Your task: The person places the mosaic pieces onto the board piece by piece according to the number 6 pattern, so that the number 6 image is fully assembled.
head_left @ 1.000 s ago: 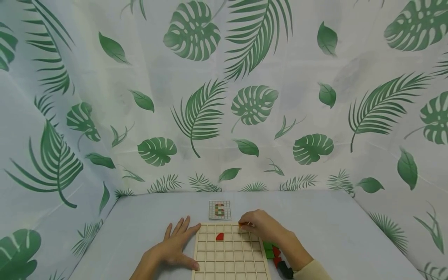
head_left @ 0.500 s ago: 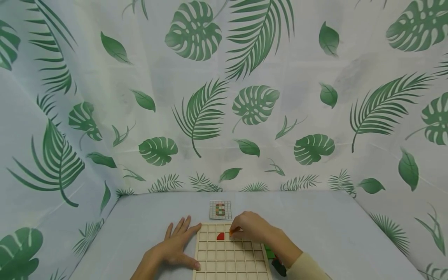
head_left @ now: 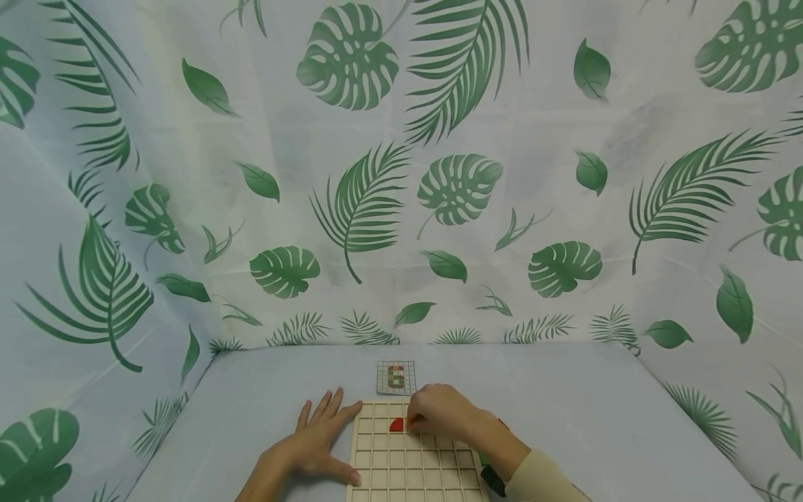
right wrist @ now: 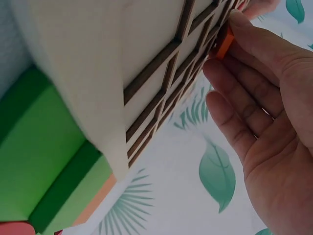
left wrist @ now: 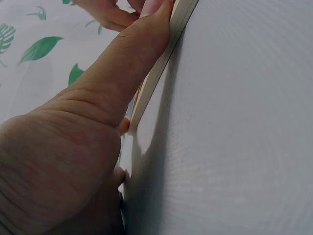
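Note:
A pale wooden grid board (head_left: pixel 396 477) lies on the table in front of me. One red quarter-round piece (head_left: pixel 396 424) sits in a cell near its far edge. Beside that piece, my right hand (head_left: pixel 444 413) pinches an orange block (right wrist: pixel 224 44) between thumb and fingers, low over the grid; the head view mostly hides the block. Whether it touches the cell floor I cannot tell. My left hand (head_left: pixel 318 442) is spread along the board's left side, with thumb and index finger touching the edge. In the left wrist view, the thumb (left wrist: pixel 129 61) rests against the board's rim.
Behind the board lies a printed pattern card (head_left: pixel 396 377) showing a coloured figure on a grid. At the board's right side are green blocks (right wrist: pixel 36 152) and a dark piece (head_left: pixel 493 481), partly hidden by my right forearm. Leaf-patterned cloth (head_left: pixel 401 209) surrounds the table.
My right hand has moved left and slightly nearer with the orange block, from the board's far right area to beside the red piece. The left hand stays in place.

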A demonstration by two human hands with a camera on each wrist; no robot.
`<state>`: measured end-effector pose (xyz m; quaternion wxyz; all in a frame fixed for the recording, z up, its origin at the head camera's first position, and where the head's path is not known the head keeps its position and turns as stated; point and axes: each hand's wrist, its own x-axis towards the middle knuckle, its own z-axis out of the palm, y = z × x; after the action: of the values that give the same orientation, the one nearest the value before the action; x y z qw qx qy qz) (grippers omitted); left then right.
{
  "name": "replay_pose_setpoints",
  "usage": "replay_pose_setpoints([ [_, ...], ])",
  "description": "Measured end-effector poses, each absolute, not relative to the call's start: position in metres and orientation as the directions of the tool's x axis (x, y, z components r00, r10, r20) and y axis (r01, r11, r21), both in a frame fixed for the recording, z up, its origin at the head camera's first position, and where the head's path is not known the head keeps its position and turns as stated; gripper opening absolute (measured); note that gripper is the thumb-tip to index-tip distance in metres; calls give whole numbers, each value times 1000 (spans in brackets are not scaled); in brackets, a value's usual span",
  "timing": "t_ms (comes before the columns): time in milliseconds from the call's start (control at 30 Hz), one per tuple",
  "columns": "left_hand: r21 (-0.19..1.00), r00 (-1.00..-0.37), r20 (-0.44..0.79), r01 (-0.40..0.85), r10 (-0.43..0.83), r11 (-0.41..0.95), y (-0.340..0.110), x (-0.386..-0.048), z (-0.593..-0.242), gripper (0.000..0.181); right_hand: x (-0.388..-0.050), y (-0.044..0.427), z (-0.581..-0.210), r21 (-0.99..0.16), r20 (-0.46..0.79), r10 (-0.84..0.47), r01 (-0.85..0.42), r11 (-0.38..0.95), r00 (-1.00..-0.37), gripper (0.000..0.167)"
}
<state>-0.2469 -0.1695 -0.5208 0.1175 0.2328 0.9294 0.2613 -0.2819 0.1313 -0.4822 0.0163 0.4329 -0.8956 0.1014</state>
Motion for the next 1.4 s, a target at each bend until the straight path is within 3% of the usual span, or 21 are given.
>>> replay_pose_setpoints([
  [967, 532, -863, -91, 380, 498, 756, -169, -248, -521, 124, -283, 128, -482, -226, 98, -779, -776, 589, -620, 4],
  [1400, 537, -860, -96, 380, 502, 754, -170, -246, -519, 125, -275, 151, -475, -439, 197, -681, -684, 582, -706, 24],
])
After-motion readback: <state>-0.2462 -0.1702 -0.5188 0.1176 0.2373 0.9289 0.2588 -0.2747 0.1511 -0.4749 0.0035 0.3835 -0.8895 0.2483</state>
